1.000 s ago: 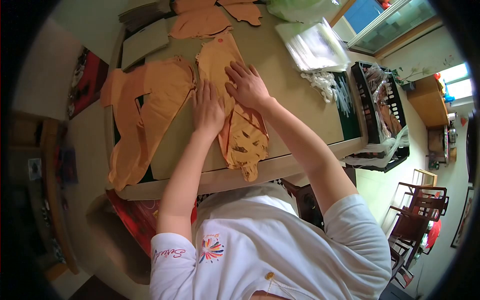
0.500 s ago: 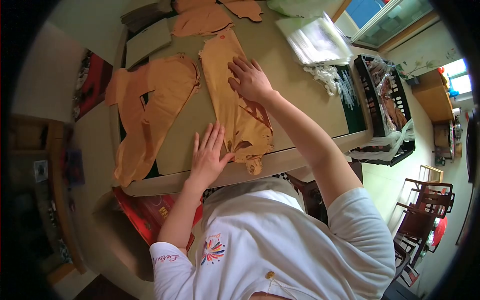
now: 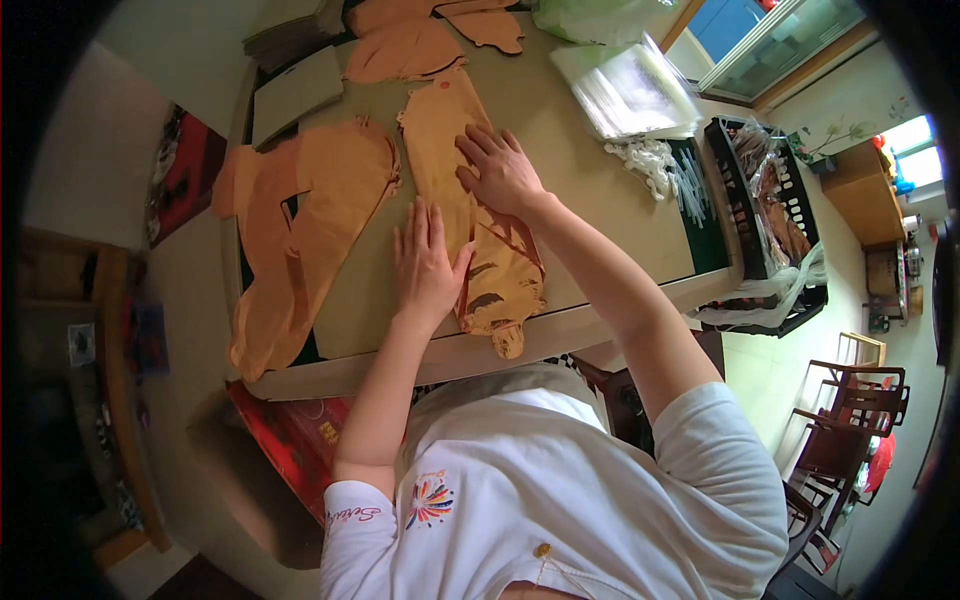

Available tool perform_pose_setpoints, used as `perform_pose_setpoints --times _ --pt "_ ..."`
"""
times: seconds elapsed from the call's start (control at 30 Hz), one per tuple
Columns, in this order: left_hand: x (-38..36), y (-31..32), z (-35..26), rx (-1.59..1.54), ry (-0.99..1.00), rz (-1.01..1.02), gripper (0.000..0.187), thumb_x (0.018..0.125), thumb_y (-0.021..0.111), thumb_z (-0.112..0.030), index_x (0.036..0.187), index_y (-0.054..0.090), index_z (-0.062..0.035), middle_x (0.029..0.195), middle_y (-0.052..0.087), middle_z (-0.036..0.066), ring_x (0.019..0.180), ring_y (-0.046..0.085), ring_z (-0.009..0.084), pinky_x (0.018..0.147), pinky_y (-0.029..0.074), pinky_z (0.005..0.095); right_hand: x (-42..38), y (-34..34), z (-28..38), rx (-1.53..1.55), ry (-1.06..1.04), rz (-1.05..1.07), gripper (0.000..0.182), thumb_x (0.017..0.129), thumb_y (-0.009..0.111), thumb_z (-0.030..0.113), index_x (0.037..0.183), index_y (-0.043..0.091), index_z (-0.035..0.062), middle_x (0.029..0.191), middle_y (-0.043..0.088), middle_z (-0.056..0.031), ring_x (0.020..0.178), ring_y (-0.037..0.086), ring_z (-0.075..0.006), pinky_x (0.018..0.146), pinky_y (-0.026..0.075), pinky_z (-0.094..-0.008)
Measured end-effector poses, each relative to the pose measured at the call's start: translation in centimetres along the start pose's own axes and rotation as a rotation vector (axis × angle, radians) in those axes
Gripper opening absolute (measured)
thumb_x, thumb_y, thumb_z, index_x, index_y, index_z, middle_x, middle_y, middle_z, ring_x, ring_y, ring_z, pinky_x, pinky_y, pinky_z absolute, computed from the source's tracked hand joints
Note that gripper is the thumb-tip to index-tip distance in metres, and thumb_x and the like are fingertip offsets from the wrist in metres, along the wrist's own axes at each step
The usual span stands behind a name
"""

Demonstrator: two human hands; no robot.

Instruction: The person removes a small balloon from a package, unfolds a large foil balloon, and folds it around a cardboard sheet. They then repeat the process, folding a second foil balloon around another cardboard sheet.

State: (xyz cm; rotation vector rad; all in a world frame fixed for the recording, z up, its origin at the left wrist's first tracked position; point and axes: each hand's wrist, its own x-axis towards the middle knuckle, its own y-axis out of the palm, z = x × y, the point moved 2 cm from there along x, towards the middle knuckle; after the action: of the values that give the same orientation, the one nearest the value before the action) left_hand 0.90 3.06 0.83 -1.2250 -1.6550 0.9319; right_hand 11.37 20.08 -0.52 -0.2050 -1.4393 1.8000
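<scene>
A long, flat orange-gold piece [image 3: 435, 115], which looks like a deflated foil balloon, lies lengthwise on the table before me. It is folded into a narrow strip, with dark printed markings and a small rounded tab [image 3: 508, 342] at its near end. My left hand [image 3: 428, 268] rests along its left edge, fingers stretched out, thumb on the piece. Farther up, my right hand [image 3: 503, 178] lies palm down across its right edge with the fingers apart. To the left is a wider piece of the same colour [image 3: 330, 200], spread out with a small slit in it.
More orange pieces [image 3: 405, 50] lie at the table's far side, beside a grey flat stack [image 3: 300, 92]. At right are clear plastic bags [image 3: 630, 90], white ribbon [image 3: 648, 163] and thin straws [image 3: 690, 185]. A black crate [image 3: 735, 200] holds wrapped items past the right edge.
My left hand has moved up along the left edge of the piece, away from the table's near edge. The lower part of the piece now lies narrower; my right hand has barely shifted.
</scene>
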Motion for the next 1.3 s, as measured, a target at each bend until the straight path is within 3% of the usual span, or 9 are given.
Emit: perform_pose_setpoints --times 0.13,0.47,0.67,0.8,0.9,1.0,1.1,1.17,1.3 --pt "0.7 0.8 0.4 0.094 0.033 0.066 0.070 0.093 0.054 -0.042 0.144 0.031 -0.0009 0.153 0.025 0.019 0.142 0.022 0.0336 0.114 0.016 0.0539 -0.2 -0.2 0.2 0.007 -0.023 -0.065 0.052 0.091 0.050 0.037 0.135 0.048 0.0079 0.146 0.038 -0.0159 0.139 0.030 -0.0309 0.112 0.023 -0.0488" --pt "0.0 -0.5 1.6 0.092 0.088 0.200 0.074 0.092 0.053 -0.046 0.149 0.025 -0.0070 0.155 0.019 0.016 0.144 0.016 0.0310 0.115 0.010 0.0557 -0.1 -0.3 0.4 -0.042 0.002 0.015 0.050 0.094 0.048 0.037 0.137 0.046 0.0130 0.145 0.041 -0.0134 0.138 0.031 -0.0302 0.113 0.022 -0.0505" --pt "-3.7 -3.0 -3.1 0.038 0.120 0.197 0.071 0.083 0.057 -0.018 0.147 0.029 -0.0055 0.152 0.025 0.018 0.143 0.021 0.0293 0.115 0.012 0.0563 -0.3 -0.1 0.3 -0.040 0.003 0.005 0.050 0.094 0.047 0.039 0.137 0.047 0.0142 0.146 0.040 -0.0126 0.139 0.030 -0.0298 0.113 0.020 -0.0501" --pt "-5.7 -2.1 -2.2 -0.043 0.137 0.207 0.070 0.077 0.054 -0.005 0.144 0.034 -0.0026 0.149 0.034 0.016 0.142 0.025 0.0285 0.115 0.013 0.0558 -0.3 -0.6 0.6 -0.032 0.014 0.019 0.050 0.094 0.048 0.039 0.137 0.047 0.0157 0.148 0.038 -0.0119 0.139 0.030 -0.0292 0.113 0.020 -0.0502" --pt "-7.1 -2.1 -1.7 -0.056 0.149 0.216 0.065 0.080 0.055 -0.006 0.143 0.037 -0.0032 0.148 0.036 0.015 0.141 0.029 0.0280 0.114 0.014 0.0557 -0.3 -0.4 0.6 -0.030 0.023 0.030 0.050 0.093 0.048 0.039 0.137 0.047 0.0161 0.148 0.038 -0.0112 0.139 0.030 -0.0285 0.113 0.020 -0.0503" --pt "-6.8 -2.8 -1.4 -0.143 0.164 0.192 0.057 0.087 0.056 -0.017 0.140 0.041 -0.0009 0.147 0.038 0.014 0.139 0.032 0.0291 0.113 0.018 0.0557 -0.2 -0.3 0.4 -0.037 0.027 0.033 0.050 0.093 0.048 0.039 0.137 0.047 0.0160 0.148 0.039 -0.0107 0.140 0.030 -0.0279 0.113 0.020 -0.0505" --pt "-2.6 -2.7 0.1 -0.187 0.098 0.008 0.055 0.093 0.055 -0.024 0.142 0.039 -0.0045 0.149 0.034 0.016 0.138 0.032 0.0309 0.113 0.020 0.0524 -0.2 -0.4 0.4 -0.037 0.023 0.046 0.050 0.092 0.049 0.039 0.137 0.048 0.0159 0.148 0.038 -0.0104 0.140 0.029 -0.0275 0.113 0.020 -0.0507" --pt "1.1 -1.8 0.1 -0.124 0.035 -0.049 0.057 0.092 0.055 -0.028 0.139 0.040 0.0006 0.148 0.034 0.019 0.139 0.031 0.0328 0.113 0.022 0.0524 0.0 -0.4 0.5 -0.036 0.023 0.059 0.050 0.092 0.049 0.039 0.137 0.047 0.0159 0.148 0.038 -0.0107 0.140 0.028 -0.0275 0.113 0.020 -0.0514" --pt "6.0 1.8 1.5 0.096 0.014 -0.148 0.062 0.094 0.050 -0.039 0.141 0.036 0.0004 0.150 0.030 0.021 0.141 0.025 0.0333 0.114 0.019 0.0519 -0.2 -0.6 0.7 -0.023 0.022 0.005 0.051 0.092 0.049 0.038 0.138 0.045 0.0167 0.147 0.039 -0.0111 0.140 0.027 -0.0278 0.113 0.020 -0.0534"
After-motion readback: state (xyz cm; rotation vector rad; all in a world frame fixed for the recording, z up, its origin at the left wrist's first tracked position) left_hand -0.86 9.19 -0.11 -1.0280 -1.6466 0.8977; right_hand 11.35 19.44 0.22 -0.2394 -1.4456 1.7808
